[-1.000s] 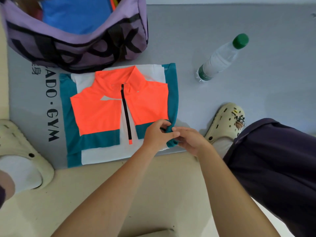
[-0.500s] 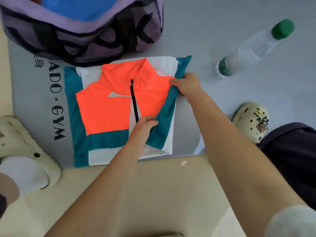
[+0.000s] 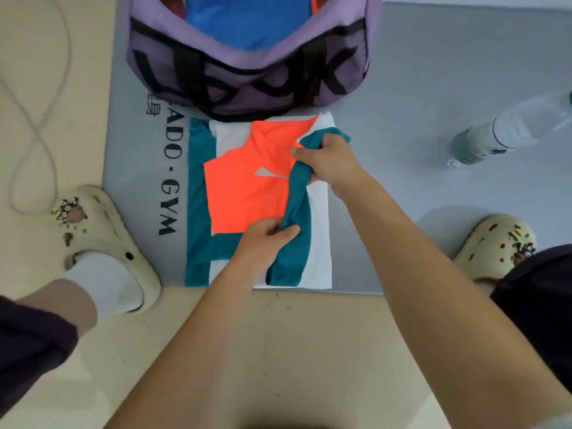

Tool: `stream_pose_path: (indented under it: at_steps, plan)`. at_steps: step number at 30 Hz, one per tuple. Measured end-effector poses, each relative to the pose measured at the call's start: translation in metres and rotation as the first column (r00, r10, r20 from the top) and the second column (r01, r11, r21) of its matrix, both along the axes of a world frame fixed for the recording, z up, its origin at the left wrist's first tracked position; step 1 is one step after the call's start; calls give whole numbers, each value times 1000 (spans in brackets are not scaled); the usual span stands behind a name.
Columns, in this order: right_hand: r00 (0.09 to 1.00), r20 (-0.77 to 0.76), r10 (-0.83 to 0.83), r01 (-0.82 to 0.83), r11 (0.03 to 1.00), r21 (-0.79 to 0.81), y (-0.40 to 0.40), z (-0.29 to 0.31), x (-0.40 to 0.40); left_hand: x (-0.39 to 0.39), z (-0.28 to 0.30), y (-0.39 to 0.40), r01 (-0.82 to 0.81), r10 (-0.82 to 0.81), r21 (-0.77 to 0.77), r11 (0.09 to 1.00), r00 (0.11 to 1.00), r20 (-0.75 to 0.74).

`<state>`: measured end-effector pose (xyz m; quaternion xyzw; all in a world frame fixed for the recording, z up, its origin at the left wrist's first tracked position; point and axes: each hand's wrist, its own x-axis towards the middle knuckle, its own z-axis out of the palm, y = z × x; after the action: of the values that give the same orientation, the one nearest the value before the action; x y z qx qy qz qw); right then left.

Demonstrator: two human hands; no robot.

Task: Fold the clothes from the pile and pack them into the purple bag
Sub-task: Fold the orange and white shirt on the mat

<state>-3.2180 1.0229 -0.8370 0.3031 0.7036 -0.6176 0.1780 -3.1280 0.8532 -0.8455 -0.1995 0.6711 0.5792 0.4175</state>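
Observation:
An orange, teal and white zip top (image 3: 241,193) lies flat on the grey gym mat (image 3: 402,103), just in front of the open purple bag (image 3: 247,75). Blue folded cloth shows inside the bag. The top's right side is folded over toward its middle, showing a teal strip and the white underside. My right hand (image 3: 328,162) pinches that teal edge near the collar. My left hand (image 3: 266,236) pinches the same teal edge lower down, near the hem.
A clear water bottle (image 3: 507,131) lies on the mat at the right. My feet in cream clogs sit left (image 3: 105,230) and right (image 3: 495,246) of the top. A thin cable (image 3: 37,125) loops on the beige floor at the left.
Both hands have carried the top's right edge leftward over the orange front, covering the zip. The camera view has shifted, bringing the bag and my left foot further into view.

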Motion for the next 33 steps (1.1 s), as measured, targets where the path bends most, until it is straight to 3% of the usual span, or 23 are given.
stream_pose_path:
  at_steps: [5,10,15,20,23,25,27,30,33]
  plan:
    - [996,-42,76,-78,996,-49,-90,-8,-24,-7,2,-85,-186,183,-127,974,983,-32]
    - [985,31,172,-172,985,-11,-149,-30,-37,-16,-16,-136,-51,15,-379,924,995,-97]
    - [973,54,225,-230,965,125,-179,-40,-49,-17,-33,-156,-112,78,-379,919,991,-105]
    - [959,46,279,-282,957,67,-180,-27,-44,-22,-40,-161,-150,36,-480,864,970,-240]
    - [982,-68,177,-156,957,246,-144,-24,-21,-24,-43,-156,-115,-65,-545,830,952,-300]
    - [989,-108,97,-42,902,431,-117,-29,4,-24,-46,-152,-127,-83,-599,791,947,-311]
    - [997,0,80,-68,847,527,-97,-36,31,-23,-48,-150,-141,-67,-613,777,950,-303]
    - [966,227,127,-217,874,434,-88,-49,57,-22,-49,-148,-123,-50,-602,789,964,-262]
    - [959,252,133,-216,916,338,-84,-55,69,-20,-48,-146,-82,-48,-586,806,978,-202]
